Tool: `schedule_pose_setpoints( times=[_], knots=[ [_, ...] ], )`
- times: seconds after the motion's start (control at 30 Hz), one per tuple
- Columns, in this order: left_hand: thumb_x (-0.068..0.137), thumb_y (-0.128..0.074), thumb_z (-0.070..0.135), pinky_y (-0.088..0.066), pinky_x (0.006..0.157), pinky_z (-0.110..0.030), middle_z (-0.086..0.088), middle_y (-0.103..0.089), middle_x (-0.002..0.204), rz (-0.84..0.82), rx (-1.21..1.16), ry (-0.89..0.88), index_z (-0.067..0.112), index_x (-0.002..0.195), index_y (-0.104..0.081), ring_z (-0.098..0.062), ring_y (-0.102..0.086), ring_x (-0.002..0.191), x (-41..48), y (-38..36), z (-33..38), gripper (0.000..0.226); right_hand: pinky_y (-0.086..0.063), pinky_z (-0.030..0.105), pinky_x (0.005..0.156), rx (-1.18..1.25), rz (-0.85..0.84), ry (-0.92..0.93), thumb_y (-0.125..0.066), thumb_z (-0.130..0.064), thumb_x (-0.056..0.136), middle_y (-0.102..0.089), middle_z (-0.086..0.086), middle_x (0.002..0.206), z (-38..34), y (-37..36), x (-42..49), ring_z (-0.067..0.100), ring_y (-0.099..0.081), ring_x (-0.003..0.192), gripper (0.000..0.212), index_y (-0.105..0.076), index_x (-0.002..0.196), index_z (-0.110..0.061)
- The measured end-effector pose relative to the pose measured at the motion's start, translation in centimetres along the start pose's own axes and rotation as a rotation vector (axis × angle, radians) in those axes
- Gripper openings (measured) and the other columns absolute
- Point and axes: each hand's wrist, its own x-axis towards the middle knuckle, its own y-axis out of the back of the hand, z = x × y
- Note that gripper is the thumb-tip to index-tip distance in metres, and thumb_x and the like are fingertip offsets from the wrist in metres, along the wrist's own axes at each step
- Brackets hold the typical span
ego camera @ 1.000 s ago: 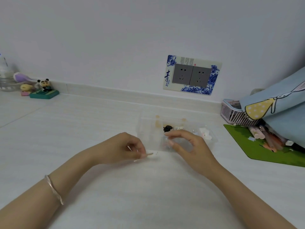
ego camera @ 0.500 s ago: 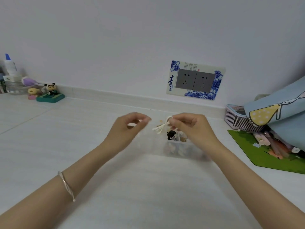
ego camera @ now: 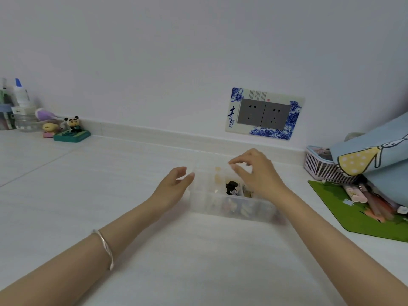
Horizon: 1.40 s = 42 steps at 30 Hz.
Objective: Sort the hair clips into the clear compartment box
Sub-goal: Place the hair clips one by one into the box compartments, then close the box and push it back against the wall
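The right hand (ego camera: pixel 258 173) hovers over the clear box (ego camera: pixel 231 206) on the table (ego camera: pixel 154 250), fingers curled and empty, while the left hand (ego camera: pixel 174 186), loosely spread, touches the box's left wall.
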Motion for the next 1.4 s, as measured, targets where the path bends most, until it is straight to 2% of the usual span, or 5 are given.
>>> schedule_pose_setpoints(
  times=[0.17, 0.57, 0.87, 1.17, 1.4],
  knots=[
    [0.091, -0.043, 0.052, -0.031, 0.112, -0.036, 0.001, -0.045, 0.143, -0.060, -0.021, 0.102, 0.019, 0.139, -0.040, -0.018, -0.042, 0.130, 1.8, -0.1, 0.2, 0.058, -0.031, 0.035, 0.107, 0.115, 0.191, -0.151, -0.059, -0.032, 0.089, -0.051, 0.000, 0.127, 3.9, 1.6, -1.7, 0.018, -0.045, 0.124, 0.030, -0.059, 0.118, -0.023],
    [0.072, -0.066, 0.058, -0.028, 0.101, -0.031, 0.005, -0.045, 0.144, -0.115, -0.135, 0.070, 0.026, 0.148, -0.015, -0.013, -0.041, 0.129, 4.1, -1.7, 0.3, 0.097, -0.032, 0.045, 0.110, 0.769, -0.007, -0.770, -0.071, -0.066, 0.057, -0.040, 0.005, 0.147, 9.2, 1.9, -2.7, 0.028, -0.042, 0.131, 0.103, -0.032, 0.143, -0.023],
    [0.060, -0.078, 0.045, -0.039, 0.097, -0.024, 0.017, -0.043, 0.137, -0.104, -0.164, -0.184, 0.038, 0.144, -0.018, -0.009, -0.049, 0.121, 3.9, -1.8, 1.2, 0.104, -0.040, 0.032, 0.101, 0.868, 0.162, -0.449, -0.070, -0.057, 0.059, -0.059, -0.004, 0.126, 8.5, 2.7, -2.2, 0.015, -0.054, 0.118, 0.074, -0.054, 0.123, -0.024],
    [0.074, -0.066, 0.058, -0.035, 0.100, -0.020, 0.026, -0.066, 0.110, -0.032, -0.039, -0.409, 0.040, 0.101, -0.067, 0.007, -0.054, 0.112, 1.8, -0.7, 2.7, 0.033, -0.035, 0.013, 0.094, 0.485, 0.014, -0.093, -0.071, -0.042, 0.066, -0.067, -0.031, 0.107, 7.4, 6.3, -4.4, -0.014, -0.055, 0.107, 0.033, -0.070, 0.099, -0.038],
    [0.069, -0.063, 0.056, -0.030, 0.094, 0.000, 0.031, -0.064, 0.109, -0.120, 0.196, -0.495, 0.044, 0.096, -0.072, 0.014, -0.045, 0.118, 1.2, -1.6, 0.6, 0.031, -0.028, 0.017, 0.107, 0.347, -0.035, -0.040, -0.074, -0.044, 0.062, -0.060, -0.030, 0.118, 7.8, 3.8, -6.8, -0.011, -0.044, 0.124, 0.040, -0.068, 0.102, -0.046]
  ],
)
